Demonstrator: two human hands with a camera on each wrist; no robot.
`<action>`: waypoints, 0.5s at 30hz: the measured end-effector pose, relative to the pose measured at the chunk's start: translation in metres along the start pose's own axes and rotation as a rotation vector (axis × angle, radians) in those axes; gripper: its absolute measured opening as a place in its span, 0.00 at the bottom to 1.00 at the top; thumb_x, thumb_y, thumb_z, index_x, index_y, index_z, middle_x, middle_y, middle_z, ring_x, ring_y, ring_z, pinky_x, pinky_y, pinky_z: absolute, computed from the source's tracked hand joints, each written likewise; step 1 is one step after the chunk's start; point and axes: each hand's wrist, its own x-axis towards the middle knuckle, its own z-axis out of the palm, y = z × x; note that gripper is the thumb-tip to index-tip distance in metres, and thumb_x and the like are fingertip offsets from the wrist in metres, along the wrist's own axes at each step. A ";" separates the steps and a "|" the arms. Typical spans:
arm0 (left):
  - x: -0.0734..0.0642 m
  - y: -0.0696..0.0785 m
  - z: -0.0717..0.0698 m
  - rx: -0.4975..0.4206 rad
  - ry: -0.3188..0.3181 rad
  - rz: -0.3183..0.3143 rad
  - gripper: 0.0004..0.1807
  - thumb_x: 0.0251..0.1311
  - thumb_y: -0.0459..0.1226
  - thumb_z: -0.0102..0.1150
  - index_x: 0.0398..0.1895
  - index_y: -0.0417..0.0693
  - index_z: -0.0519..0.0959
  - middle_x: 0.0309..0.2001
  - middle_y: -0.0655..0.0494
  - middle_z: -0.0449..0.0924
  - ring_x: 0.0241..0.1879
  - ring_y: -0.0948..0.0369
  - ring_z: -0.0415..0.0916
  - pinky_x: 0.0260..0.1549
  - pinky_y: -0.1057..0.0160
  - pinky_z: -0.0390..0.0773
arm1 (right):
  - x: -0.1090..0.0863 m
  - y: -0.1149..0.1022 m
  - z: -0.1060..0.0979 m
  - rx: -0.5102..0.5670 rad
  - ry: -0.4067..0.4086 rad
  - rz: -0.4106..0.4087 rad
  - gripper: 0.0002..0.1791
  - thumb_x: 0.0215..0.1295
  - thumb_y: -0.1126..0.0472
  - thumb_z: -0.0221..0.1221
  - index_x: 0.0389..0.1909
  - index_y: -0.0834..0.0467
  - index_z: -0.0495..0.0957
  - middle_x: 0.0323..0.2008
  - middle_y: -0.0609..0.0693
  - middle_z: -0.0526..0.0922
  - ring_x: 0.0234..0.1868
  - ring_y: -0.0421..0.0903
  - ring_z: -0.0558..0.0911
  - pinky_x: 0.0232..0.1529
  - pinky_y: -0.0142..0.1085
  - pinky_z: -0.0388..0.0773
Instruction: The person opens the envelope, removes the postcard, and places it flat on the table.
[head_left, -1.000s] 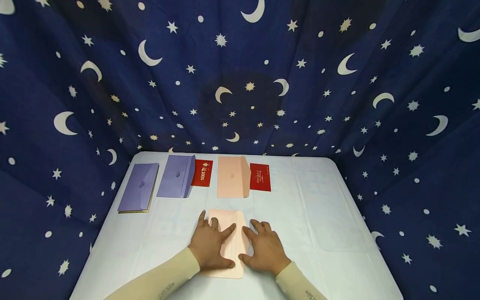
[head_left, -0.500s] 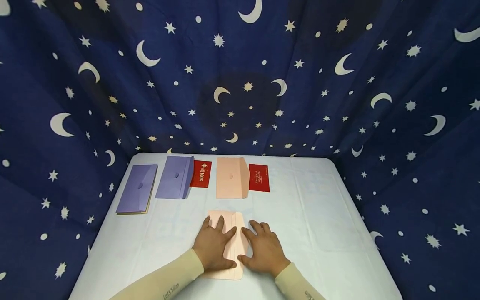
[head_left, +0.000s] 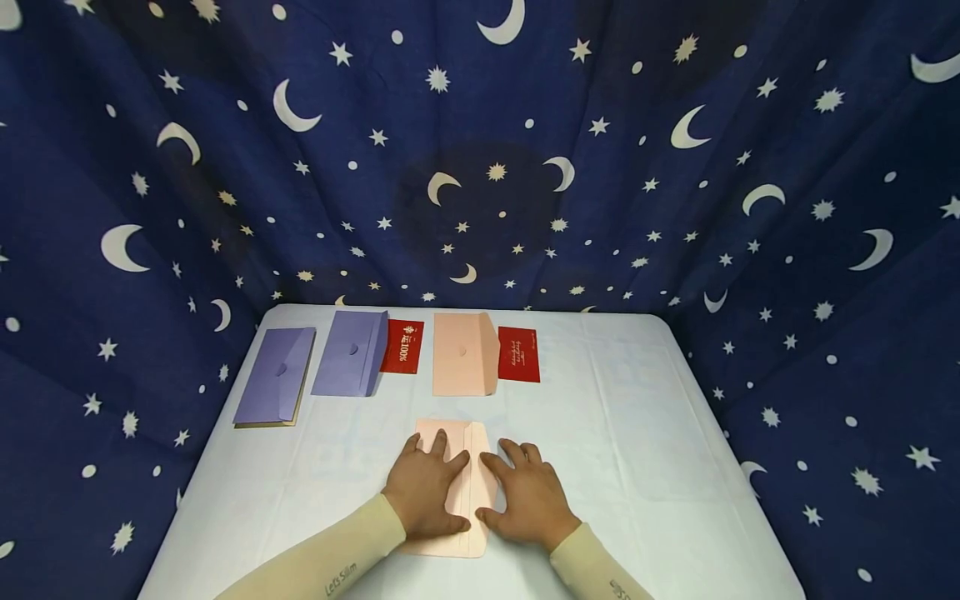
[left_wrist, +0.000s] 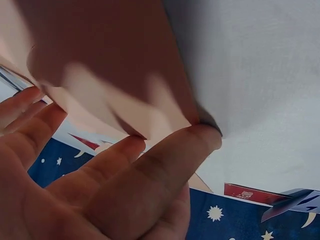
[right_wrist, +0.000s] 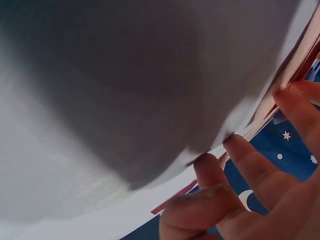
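A pale pink envelope (head_left: 442, 432) lies on the table near its front, its flap (head_left: 480, 492) open to the right. Over the envelope's body, my left hand (head_left: 425, 492) rests with spread fingers, and its fingertips press on the paper in the left wrist view. To the right, my right hand (head_left: 534, 500) has its thumb and index finger at the edge of the flap. Its other fingers (right_wrist: 260, 170) touch the white cloth in the right wrist view. The left palm hides part of the envelope.
At the back left lie a closed purple envelope (head_left: 276, 375), a second purple envelope (head_left: 347, 354) and a red card (head_left: 403, 347) beside it. Right of them, a peach envelope (head_left: 459, 358) and another red card (head_left: 519, 354) lie together. A starry curtain (head_left: 495, 125) surrounds the table.
My left hand has shifted slightly right on the envelope, its fingers now pointing more straight forward. My right hand stays almost still at the flap.
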 end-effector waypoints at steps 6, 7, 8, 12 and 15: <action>-0.002 -0.004 0.001 -0.068 0.011 -0.006 0.62 0.40 0.84 0.58 0.79 0.65 0.68 0.72 0.33 0.69 0.48 0.40 0.86 0.70 0.39 0.65 | 0.003 -0.004 -0.002 -0.028 0.011 -0.012 0.41 0.51 0.27 0.69 0.66 0.41 0.82 0.69 0.56 0.74 0.62 0.60 0.74 0.36 0.54 0.80; -0.003 -0.004 0.000 -0.077 0.015 -0.007 0.63 0.40 0.84 0.58 0.79 0.65 0.68 0.72 0.33 0.69 0.49 0.40 0.86 0.70 0.39 0.65 | 0.004 -0.005 -0.003 -0.031 0.017 -0.008 0.40 0.52 0.27 0.68 0.65 0.41 0.83 0.68 0.56 0.75 0.61 0.60 0.74 0.36 0.54 0.80; -0.003 -0.005 0.000 -0.086 0.021 -0.007 0.63 0.40 0.84 0.58 0.79 0.65 0.68 0.72 0.33 0.69 0.50 0.39 0.85 0.70 0.39 0.65 | 0.006 -0.006 -0.003 -0.031 0.022 -0.002 0.39 0.52 0.27 0.68 0.63 0.41 0.84 0.67 0.57 0.76 0.60 0.60 0.75 0.36 0.54 0.80; -0.005 -0.007 -0.002 -0.105 0.050 -0.006 0.63 0.39 0.83 0.60 0.79 0.64 0.68 0.72 0.34 0.70 0.54 0.39 0.84 0.69 0.39 0.66 | 0.013 -0.011 -0.003 -0.011 0.047 0.037 0.35 0.52 0.26 0.68 0.56 0.42 0.88 0.62 0.56 0.78 0.58 0.60 0.76 0.37 0.55 0.80; -0.005 -0.008 -0.001 -0.105 0.067 -0.005 0.63 0.38 0.84 0.60 0.79 0.65 0.68 0.71 0.34 0.71 0.54 0.40 0.83 0.68 0.40 0.67 | 0.019 -0.014 -0.003 0.008 0.052 0.058 0.33 0.51 0.25 0.69 0.48 0.44 0.90 0.60 0.56 0.79 0.57 0.60 0.76 0.38 0.56 0.80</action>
